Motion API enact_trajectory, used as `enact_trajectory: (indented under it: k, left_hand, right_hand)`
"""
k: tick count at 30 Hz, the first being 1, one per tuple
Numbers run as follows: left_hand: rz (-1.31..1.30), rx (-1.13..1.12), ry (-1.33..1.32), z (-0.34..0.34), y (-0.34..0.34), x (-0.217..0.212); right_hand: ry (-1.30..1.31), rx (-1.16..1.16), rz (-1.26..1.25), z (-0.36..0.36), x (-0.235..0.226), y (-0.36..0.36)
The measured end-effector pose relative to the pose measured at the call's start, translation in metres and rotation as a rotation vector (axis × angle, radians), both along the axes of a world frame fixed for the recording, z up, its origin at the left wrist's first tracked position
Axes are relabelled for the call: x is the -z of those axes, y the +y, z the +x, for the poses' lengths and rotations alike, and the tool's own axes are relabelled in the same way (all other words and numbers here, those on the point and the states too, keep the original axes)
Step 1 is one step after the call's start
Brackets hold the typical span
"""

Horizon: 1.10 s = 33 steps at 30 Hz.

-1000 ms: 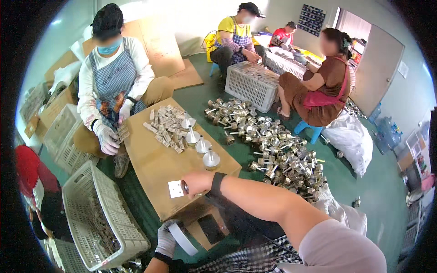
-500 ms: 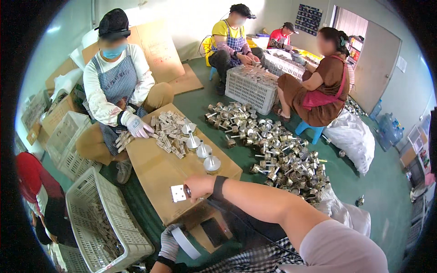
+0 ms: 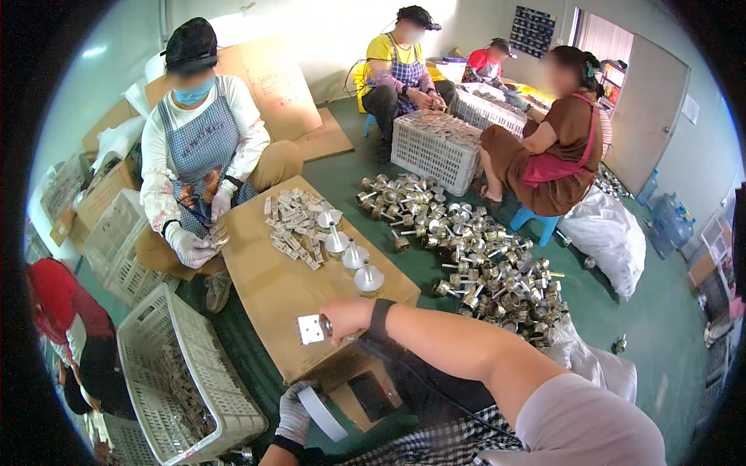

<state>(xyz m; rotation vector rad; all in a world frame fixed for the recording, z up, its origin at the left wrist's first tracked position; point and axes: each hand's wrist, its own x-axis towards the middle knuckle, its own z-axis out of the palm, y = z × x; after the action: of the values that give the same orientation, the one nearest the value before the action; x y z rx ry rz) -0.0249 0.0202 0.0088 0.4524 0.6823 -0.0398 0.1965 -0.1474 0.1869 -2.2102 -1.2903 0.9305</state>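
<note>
Head view: co-worker's gloved hand point(image 3: 191, 248) has left the flat-piece pile point(image 3: 294, 225) for outside the cardboard box's point(image 3: 268, 289) left edge. Right hand point(image 3: 347, 318), fingers pinched on a white plate point(image 3: 310, 329), stays by the near edge; left hand point(image 3: 294, 416), fingers closed, grips a white curved band point(image 3: 325, 419) (roll? can't tell) below.

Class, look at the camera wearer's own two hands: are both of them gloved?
No: the left hand wears a pale glove, but the right hand shows bare skin.
</note>
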Motion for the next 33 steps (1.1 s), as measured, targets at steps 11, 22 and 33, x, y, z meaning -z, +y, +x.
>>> enact_trajectory:
  k: [11,22,33]
  left_hand:
    - [0.336,0.095,-0.043,-0.002,-0.01,-0.011]
    - [0.009,-0.024,-0.013,0.004,-0.019,-0.03]
    - [-0.077,-0.068,-0.033,0.005,-0.014,-0.005]
  right_hand:
    - [-0.092,-0.108,-0.014,0.01,0.022,0.005]
    - [-0.068,-0.062,-0.025,0.008,0.014,0.004]
    - [-0.136,-0.043,0.005,0.009,0.017,0.002]
